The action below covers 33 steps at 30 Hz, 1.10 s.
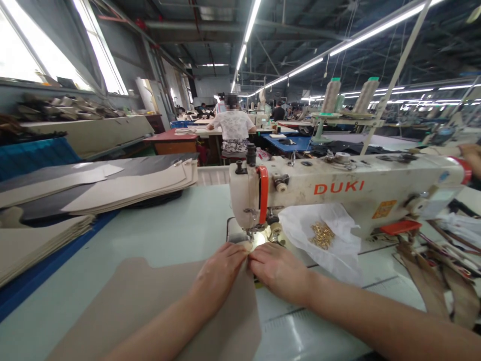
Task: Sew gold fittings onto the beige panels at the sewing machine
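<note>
A flat beige panel lies on the pale sewing table, its upper edge at the presser foot of the white sewing machine. My left hand is closed on that edge from the left, fingertips just in front of the needle area. From the other side my right hand pinches the panel at the same spot, the two hands' fingertips almost touching. My fingers hide the exact point under the foot. A white plastic bag with small gold metal pieces rests just beyond my right hand.
Stacked beige panels lie at the left, partly on a blue surface. Brown straps are heaped on the right. Thread cones stand behind the machine. A person sits ahead; another person's hand shows at the right edge.
</note>
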Each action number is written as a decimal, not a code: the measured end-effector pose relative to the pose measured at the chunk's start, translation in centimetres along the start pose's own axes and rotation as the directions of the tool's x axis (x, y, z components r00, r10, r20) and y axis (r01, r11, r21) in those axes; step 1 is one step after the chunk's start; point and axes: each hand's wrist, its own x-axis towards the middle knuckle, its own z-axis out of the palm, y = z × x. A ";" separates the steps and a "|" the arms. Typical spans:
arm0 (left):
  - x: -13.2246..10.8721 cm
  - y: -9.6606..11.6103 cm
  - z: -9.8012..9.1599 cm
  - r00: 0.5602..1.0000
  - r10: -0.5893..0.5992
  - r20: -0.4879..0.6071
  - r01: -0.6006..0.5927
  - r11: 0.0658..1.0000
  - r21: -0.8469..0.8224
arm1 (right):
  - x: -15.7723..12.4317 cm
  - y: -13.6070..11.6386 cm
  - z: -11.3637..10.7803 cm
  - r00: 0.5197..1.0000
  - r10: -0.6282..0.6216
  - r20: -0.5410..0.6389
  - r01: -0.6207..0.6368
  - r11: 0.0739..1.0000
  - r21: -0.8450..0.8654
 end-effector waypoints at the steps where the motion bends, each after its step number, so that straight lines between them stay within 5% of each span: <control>1: 0.3 -0.2 0.2 1.000 0.001 0.001 -0.001 1.000 0.004 | 0.0 0.3 0.0 1.000 -0.003 0.004 0.003 1.000 -0.008; 33: 2.1 -1.9 1.5 0.999 -0.019 -0.026 0.017 0.999 -0.045 | -0.1 2.2 1.6 0.996 0.070 -0.054 -0.065 0.995 0.079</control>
